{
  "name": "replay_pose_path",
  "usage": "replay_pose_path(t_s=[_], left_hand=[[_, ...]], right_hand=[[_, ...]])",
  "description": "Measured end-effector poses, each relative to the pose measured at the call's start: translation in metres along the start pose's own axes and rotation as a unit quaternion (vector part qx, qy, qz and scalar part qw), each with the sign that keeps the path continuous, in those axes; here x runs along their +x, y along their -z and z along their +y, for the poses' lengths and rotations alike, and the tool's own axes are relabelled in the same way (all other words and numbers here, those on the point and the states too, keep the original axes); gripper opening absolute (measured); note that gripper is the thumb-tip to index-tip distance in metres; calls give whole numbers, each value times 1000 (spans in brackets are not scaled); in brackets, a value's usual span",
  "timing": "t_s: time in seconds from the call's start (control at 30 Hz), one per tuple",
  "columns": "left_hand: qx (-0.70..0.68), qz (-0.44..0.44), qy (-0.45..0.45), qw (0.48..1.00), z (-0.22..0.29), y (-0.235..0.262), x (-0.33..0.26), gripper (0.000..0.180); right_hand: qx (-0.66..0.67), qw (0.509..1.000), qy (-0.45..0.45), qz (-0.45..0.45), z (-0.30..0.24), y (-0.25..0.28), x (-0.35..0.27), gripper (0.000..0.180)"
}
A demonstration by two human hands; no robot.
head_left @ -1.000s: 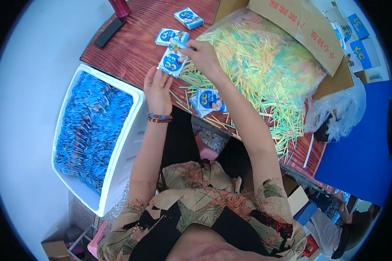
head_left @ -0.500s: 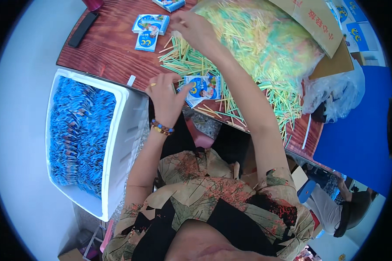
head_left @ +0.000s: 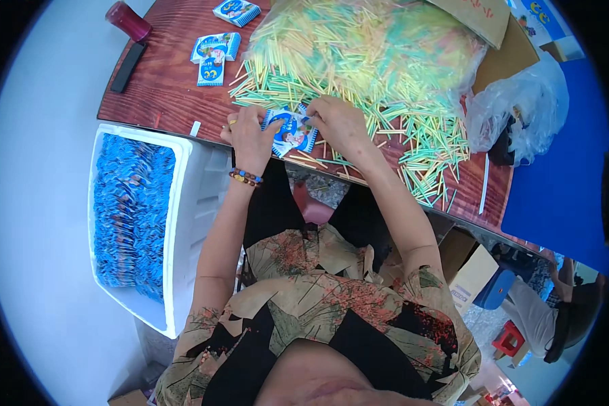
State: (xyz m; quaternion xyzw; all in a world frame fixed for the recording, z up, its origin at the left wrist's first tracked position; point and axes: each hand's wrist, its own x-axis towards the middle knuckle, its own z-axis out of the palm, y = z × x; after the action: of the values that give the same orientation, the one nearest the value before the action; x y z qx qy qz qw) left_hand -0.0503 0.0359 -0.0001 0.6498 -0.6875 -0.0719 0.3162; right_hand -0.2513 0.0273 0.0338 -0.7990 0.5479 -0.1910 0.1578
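A small blue-and-white packet (head_left: 293, 137) lies near the table's front edge, between my two hands. My left hand (head_left: 252, 141) is closed on its left side, the thumb over the printed face. At its upper right edge, my right hand (head_left: 345, 130) has its fingertips pinched together on the wrapper. Whether a thin stick is also between those fingers is too small to tell. Loose yellow, green and pink sticks (head_left: 426, 159) are strewn behind and to the right of the packet, next to a large clear bag (head_left: 386, 57) full of them.
Several packets (head_left: 212, 66) lie at the back left, near a black bar (head_left: 129, 68) and a dark red cup (head_left: 130, 21). A white foam box (head_left: 171, 271) packed with blue packets stands at left. Cardboard (head_left: 477, 17) and a crumpled plastic bag (head_left: 521, 111) are at right.
My right hand has come down from the far side, beside the back packets, to the packet at the front edge. My left hand stays at that packet. The whole view has shifted slightly.
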Motion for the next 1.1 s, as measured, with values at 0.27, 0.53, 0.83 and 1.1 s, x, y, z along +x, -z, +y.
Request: replay_pose_path(t_s=[0.27,0.53,0.83,1.1], left_hand=[[-366,-84,71,924,-2,17,-2,13],[-591,-25,177,787,52,25,-11,8],[30,91,-149,984,30,6,1,12],[-636,-67,139,756,45,20,0,14]], right_hand=[[322,935,-64,135,-8,12,-7,14],[502,860,-87,15,-8,13,-28,15],[134,934,127,305,10,3,-1,13],[547,831,-62,81,-2,15,-20,11]])
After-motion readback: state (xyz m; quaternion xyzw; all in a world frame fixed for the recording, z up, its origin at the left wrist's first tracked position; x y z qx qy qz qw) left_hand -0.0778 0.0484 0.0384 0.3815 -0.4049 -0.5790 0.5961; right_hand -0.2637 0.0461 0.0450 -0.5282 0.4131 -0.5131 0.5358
